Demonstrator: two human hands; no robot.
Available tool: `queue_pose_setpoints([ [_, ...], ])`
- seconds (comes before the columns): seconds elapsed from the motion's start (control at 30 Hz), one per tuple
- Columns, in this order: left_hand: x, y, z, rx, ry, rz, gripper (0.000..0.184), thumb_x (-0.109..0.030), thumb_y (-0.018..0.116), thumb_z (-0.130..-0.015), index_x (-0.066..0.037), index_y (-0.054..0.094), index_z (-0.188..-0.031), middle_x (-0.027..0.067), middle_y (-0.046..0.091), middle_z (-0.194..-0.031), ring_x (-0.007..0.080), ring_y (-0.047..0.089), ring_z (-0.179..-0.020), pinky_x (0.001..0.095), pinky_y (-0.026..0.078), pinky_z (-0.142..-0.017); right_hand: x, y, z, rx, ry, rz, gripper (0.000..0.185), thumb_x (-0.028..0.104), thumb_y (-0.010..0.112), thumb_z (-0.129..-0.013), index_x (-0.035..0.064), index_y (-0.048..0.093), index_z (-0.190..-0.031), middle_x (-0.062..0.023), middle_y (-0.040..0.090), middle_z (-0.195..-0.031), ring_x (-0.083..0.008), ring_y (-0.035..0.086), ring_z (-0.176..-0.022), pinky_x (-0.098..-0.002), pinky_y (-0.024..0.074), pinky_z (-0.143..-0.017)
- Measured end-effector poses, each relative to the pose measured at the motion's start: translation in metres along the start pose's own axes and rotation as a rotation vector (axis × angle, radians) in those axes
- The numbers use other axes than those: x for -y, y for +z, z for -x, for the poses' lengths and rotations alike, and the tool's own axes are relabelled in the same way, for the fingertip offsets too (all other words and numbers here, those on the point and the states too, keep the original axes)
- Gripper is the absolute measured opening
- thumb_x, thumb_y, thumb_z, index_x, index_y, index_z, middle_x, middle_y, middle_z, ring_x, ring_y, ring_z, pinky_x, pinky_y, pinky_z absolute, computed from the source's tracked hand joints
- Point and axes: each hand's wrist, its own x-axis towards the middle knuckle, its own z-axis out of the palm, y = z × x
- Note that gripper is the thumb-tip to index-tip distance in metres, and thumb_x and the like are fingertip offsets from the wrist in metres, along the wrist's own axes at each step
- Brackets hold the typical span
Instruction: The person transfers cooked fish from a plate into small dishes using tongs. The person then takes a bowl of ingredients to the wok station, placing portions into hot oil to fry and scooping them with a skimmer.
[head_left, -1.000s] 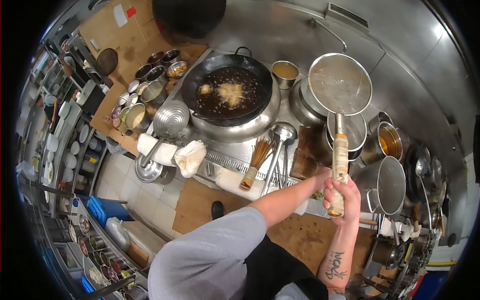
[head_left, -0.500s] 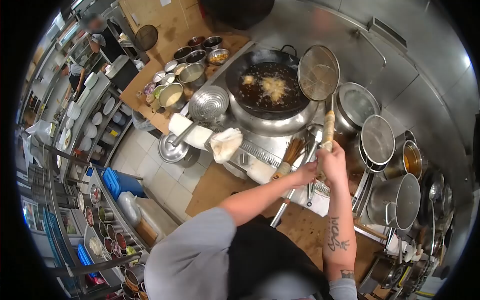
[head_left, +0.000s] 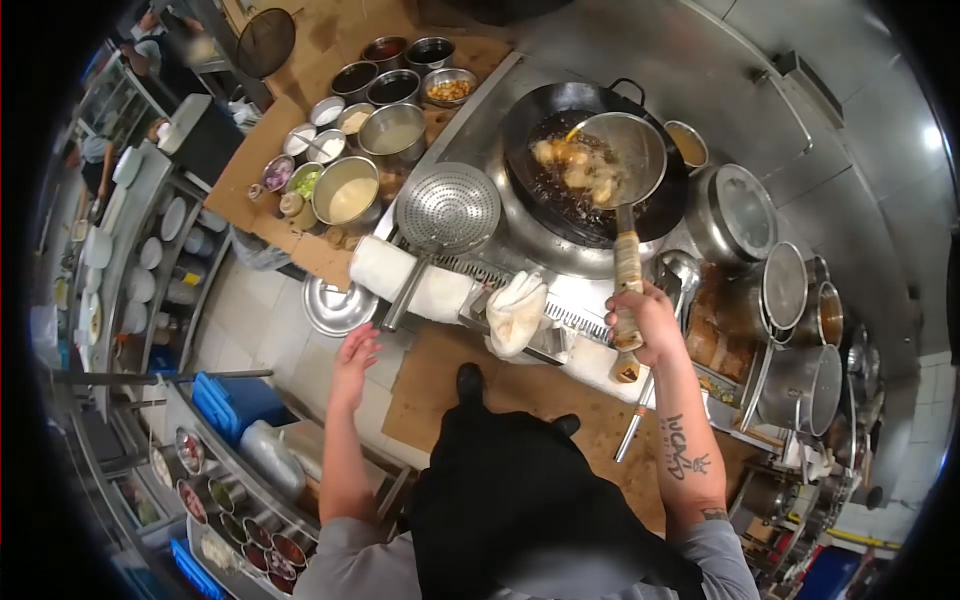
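Black wok (head_left: 668, 208) bubbles beneath mesh strainer (head_left: 632, 160) gripped in right hand (head_left: 648, 322); left hand (head_left: 356, 362), open, hovers near perforated ladle (head_left: 449, 208).

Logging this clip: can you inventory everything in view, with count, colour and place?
Wok: one, black, upper centre
Mesh strainer: one, silver with tan-wrapped handle, over the wok
Food pieces: several, golden, in the wok
Perforated skimmer: one, silver, left of the wok
Metal containers: about a dozen, silver, on cardboard, upper left
Crumpled cloth: one, off-white, counter's front edge
Ladle: one, silver, below the wok
Pots: several, silver, right side
Blue bin: one, lower left
Dishes: many, mostly white, left shelves
Co-workers: at least two, upper left
Shoes: two, black, centre
Left hand: one, bare, left of centre
Right hand: one, bare, on the strainer handle
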Motion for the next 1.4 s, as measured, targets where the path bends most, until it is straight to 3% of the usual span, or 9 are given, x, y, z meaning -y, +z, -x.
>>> queue_pose_setpoints([
  [0.13,0.129,-0.08,-0.041,0.104,-0.379,-0.353,0.041,-0.026,0.061,-0.094,-0.014,0.055,-0.133,0.002,0.064,-0.111,0.0141,0.059,-0.089,0.0306,0.046,-0.072,0.011,0.042,0.016,-0.011,-0.012,0.09,0.03,0.0,0.056,-0.082,-0.0025,0.047,-0.11,-0.0101,0.057,-0.076,-0.0184,0.058,-0.056,-0.0354,0.0517,-0.044],
  [0.27,0.127,-0.053,-0.031,0.312,-0.548,-0.463,0.037,-0.019,0.06,-0.093,-0.005,0.057,-0.127,0.0045,0.065,-0.1,0.0136,0.059,-0.085,0.0302,0.048,-0.072,0.013,0.058,0.034,-0.068,-0.112,0.268,0.037,-0.003,0.055,-0.081,-0.0022,0.048,-0.117,-0.0086,0.057,-0.077,-0.0162,0.056,-0.052,-0.031,0.0469,-0.041],
  [0.3,0.123,-0.048,-0.03,0.302,-0.566,-0.425,0.033,-0.016,0.059,-0.093,-0.002,0.058,-0.123,0.0061,0.066,-0.098,0.0136,0.059,-0.085,0.0302,0.048,-0.073,0.009,0.059,0.035,-0.101,-0.119,0.305,0.051,-0.004,0.055,-0.081,-0.0024,0.044,-0.131,-0.0078,0.056,-0.075,-0.0146,0.055,-0.053,-0.0301,0.0464,-0.041],
  [0.57,0.107,-0.052,-0.085,0.16,-0.386,-0.171,0.034,-0.021,0.058,-0.095,-0.009,0.054,-0.127,0.0041,0.066,-0.107,0.0171,0.065,-0.086,0.0301,0.049,-0.073,-0.037,0.056,0.054,-0.198,-0.357,0.656,0.071,-0.003,0.054,-0.085,-0.0042,0.023,-0.149,-0.0071,0.058,-0.079,-0.0099,0.052,-0.05,-0.0256,0.0436,-0.042],
  [0.67,0.075,-0.06,-0.1,0.046,-0.29,-0.005,0.032,-0.02,0.057,-0.096,-0.009,0.054,-0.126,0.0044,0.066,-0.11,0.0165,0.064,-0.088,0.0292,0.049,-0.074,-0.044,0.057,0.073,-0.241,-0.38,0.634,0.071,0.002,0.057,-0.081,-0.004,0.032,-0.147,-0.0096,0.063,-0.085,-0.0106,0.053,-0.062,-0.0257,0.0458,-0.059],
  [0.8,0.02,-0.054,-0.108,-0.096,-0.038,0.101,0.032,-0.014,0.056,-0.096,-0.006,0.054,-0.127,0.0044,0.064,-0.111,0.0134,0.063,-0.086,0.0268,0.049,-0.072,-0.044,0.054,0.092,-0.241,-0.381,0.626,0.072,0.002,0.058,-0.081,-0.0041,0.031,-0.147,-0.014,0.063,-0.097,-0.0115,0.053,-0.063,-0.026,0.0468,-0.061],
  [1.07,-0.058,0.034,-0.067,0.267,0.229,0.115,0.03,-0.011,0.053,-0.099,-0.005,0.054,-0.129,0.0073,0.062,-0.119,0.016,0.062,-0.102,0.0284,0.049,-0.089,-0.038,0.058,0.104,-0.245,-0.301,0.527,0.071,0.005,0.058,-0.085,-0.0029,0.028,-0.149,-0.0123,0.062,-0.092,-0.0114,0.053,-0.055,-0.0274,0.0464,-0.051],
  [1.27,-0.027,0.097,-0.065,0.467,0.295,-0.728,0.062,-0.018,0.064,-0.085,0.002,0.043,-0.14,0.0243,0.048,-0.141,0.0391,0.048,-0.13,0.042,0.039,-0.108,-0.056,0.033,0.072,-0.33,-0.564,0.708,0.071,0.003,0.058,-0.081,-0.0044,0.033,-0.147,-0.0137,0.063,-0.089,-0.0175,0.056,-0.059,-0.0299,0.0492,-0.062],
  [1.4,0.034,0.124,-0.099,0.441,0.201,-0.976,0.081,-0.016,0.063,-0.079,0.006,0.025,-0.148,0.0282,0.016,-0.156,0.0426,0.018,-0.145,0.0491,0.023,-0.117,-0.054,0.029,0.047,-0.437,-0.577,0.955,0.074,0.002,0.059,-0.077,0.0038,0.037,-0.147,-0.0216,0.062,-0.092,-0.0315,0.062,-0.075,-0.0402,0.0511,-0.074],
])
